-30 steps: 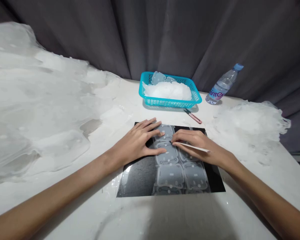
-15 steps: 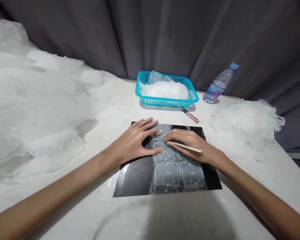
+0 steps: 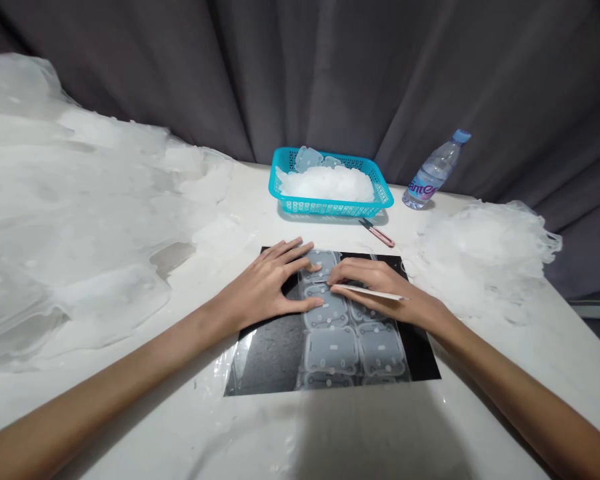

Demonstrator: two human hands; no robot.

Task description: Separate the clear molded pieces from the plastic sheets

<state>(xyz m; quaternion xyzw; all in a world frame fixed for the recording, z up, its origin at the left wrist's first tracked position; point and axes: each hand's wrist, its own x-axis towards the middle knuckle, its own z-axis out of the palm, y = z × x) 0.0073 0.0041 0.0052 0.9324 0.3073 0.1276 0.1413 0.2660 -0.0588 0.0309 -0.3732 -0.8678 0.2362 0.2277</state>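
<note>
Pinches a slim white tool (image 3: 367, 291) in the right grip (image 3: 383, 275), in the head view, with fingertips closed near its working end and shaft slanting back toward the wrist. Points the tip at a translucent sheet (image 3: 331, 350); cannot tell whether touching. Spreads the left grip (image 3: 277, 280) flat and open, holding nothing, with thumb and forefinger well apart and resting on the same sheet. Brings both forearms (image 3: 170, 350) in from the lower corners, right fingers curled, left fingers splayed forward and to the right. Has the sheet laid flat over a glossy black board (image 3: 420, 360) on the white bench (image 3: 255, 440), patterned with two columns of rounded grey panels bearing pale outlines, small white dots and short slots. Covers part of the upper panels with both grips. Faces a blue basket (image 3: 325, 201) of white pieces (image 3: 327, 183) behind the board, with pink-handled snips (image 3: 380, 235) just in front of it, a bottle (image 3: 424, 187) to the right, and translucent heaps (image 3: 80, 207) at both sides.
</note>
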